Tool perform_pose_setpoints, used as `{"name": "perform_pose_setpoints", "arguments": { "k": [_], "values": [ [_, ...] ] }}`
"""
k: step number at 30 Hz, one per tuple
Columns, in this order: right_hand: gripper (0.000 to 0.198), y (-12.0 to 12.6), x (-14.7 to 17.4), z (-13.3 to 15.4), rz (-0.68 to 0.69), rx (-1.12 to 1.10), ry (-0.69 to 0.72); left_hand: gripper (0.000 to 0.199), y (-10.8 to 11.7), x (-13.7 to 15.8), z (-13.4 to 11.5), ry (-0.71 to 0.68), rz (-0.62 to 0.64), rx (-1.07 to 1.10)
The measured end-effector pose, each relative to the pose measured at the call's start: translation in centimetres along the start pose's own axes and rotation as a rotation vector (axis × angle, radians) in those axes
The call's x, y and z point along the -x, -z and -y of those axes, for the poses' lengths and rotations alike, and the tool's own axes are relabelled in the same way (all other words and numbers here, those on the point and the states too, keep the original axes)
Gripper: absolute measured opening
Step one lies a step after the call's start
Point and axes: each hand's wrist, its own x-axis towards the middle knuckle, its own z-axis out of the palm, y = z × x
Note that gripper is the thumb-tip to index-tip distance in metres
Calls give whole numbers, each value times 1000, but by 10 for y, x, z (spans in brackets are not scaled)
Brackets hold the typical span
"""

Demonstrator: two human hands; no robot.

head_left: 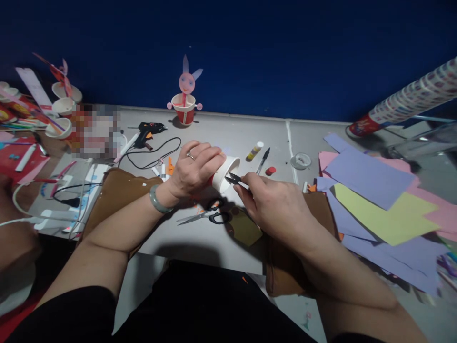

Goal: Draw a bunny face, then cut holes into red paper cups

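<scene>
My left hand (198, 166) wraps round a red and white paper cup (228, 171), tilted on its side with its mouth toward the right. In my right hand (274, 202) is a slim black pointed tool (233, 178), its tip at the cup's mouth; its exact kind is unclear. Below the cup, black-handled scissors (205, 217) lie on the table beside a yellow-green paper piece (245, 227). Behind my hands stands a finished-looking cup figure (185, 112) with a pink rabbit head.
A black glue gun (148, 133) with its cord lies at the left, near a power strip (89, 195). A glue stick (254, 151), a black pen (263, 160) and a tape roll (301, 161) lie behind. Coloured paper (371, 176) and stacked cups (410, 100) are at the right.
</scene>
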Motion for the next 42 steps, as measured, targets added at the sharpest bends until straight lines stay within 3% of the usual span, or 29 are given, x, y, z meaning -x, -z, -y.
{"name": "perform_pose_setpoints", "arguments": {
  "k": [12, 42],
  "values": [
    [32, 5, 1, 2, 88, 34, -15, 32, -3, 4, -5, 14, 11, 68],
    [29, -6, -1, 5, -74, 32, -30, 44, -1, 3, -3, 50, -35, 102]
  ]
}}
